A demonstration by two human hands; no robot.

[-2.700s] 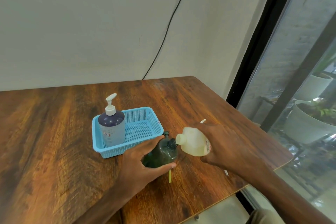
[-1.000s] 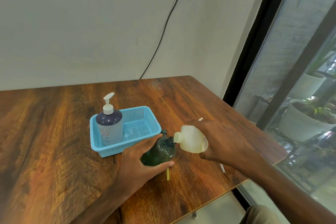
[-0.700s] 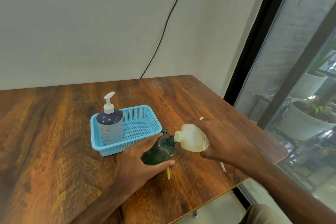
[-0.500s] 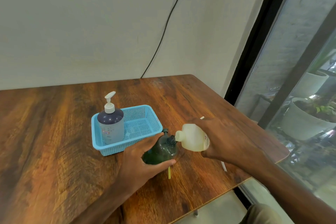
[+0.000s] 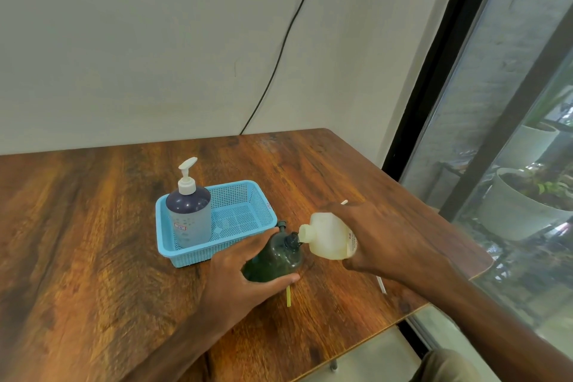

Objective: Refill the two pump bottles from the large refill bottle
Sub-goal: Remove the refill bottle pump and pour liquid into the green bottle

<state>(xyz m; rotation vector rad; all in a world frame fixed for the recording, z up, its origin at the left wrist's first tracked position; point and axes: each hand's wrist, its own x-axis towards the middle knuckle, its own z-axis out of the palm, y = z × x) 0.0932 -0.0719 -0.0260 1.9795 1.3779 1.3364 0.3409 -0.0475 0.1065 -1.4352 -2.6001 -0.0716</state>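
Note:
A dark green bottle (image 5: pixel 276 254) stands on the wooden table (image 5: pixel 93 242) with its pump off and its neck open. My left hand (image 5: pixel 242 279) grips its body from the near left side. My right hand (image 5: pixel 390 245) holds the pale cream refill bottle (image 5: pixel 328 239) tipped on its side, spout against the green bottle's mouth. A second pump bottle (image 5: pixel 189 214), dark blue with a white pump, stands upright in the left end of a light blue basket (image 5: pixel 248 195).
A thin yellow tube (image 5: pixel 288 296) lies on the table just in front of the green bottle. A white stick-like piece (image 5: pixel 381 284) lies under my right wrist near the table's right edge. A glass wall with plant pots behind it runs along the right.
The refill bottle stays tipped at the green bottle's mouth and both hands keep their grips. Only the camera view has shifted slightly.

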